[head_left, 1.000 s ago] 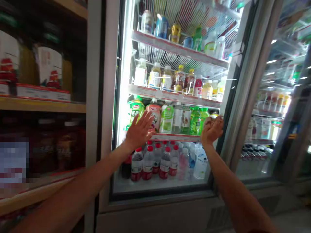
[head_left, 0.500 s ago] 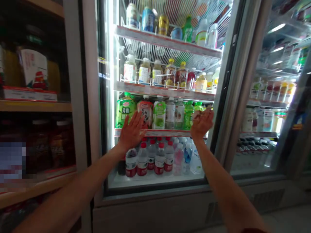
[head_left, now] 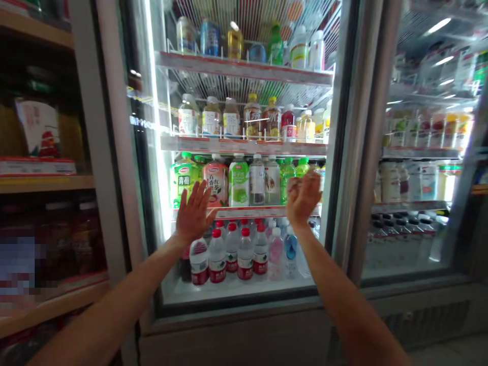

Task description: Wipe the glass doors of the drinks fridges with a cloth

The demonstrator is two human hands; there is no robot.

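My left hand (head_left: 194, 213) is raised with its fingers spread, in front of a green bottle (head_left: 185, 178) and a red-orange tea bottle (head_left: 215, 180) on the third shelf. Nothing is in it. On the other side, my right hand (head_left: 304, 201) is up before the right end of that shelf, near some green bottles (head_left: 287, 178). Its fingers point upward, apart from the thumb side, and look slightly blurred; I see no object held. Whether either hand touches the cooler's glass door cannot be made out. Between the hands stands a green-labelled bottle (head_left: 239, 182).
Red-capped water bottles (head_left: 217, 256) fill the cooler floor. Higher up are a shelf edge (head_left: 244, 147) with tea and juice bottles, and cans (head_left: 210, 38) on the top shelf. A metal door frame (head_left: 364, 137) divides off another cooler; wooden shelves (head_left: 46, 184) stand left.
The view has shifted, so the cooler now sits further left in the picture. Both hands stay raised, slightly further left in the picture; the left fingers look more upright.
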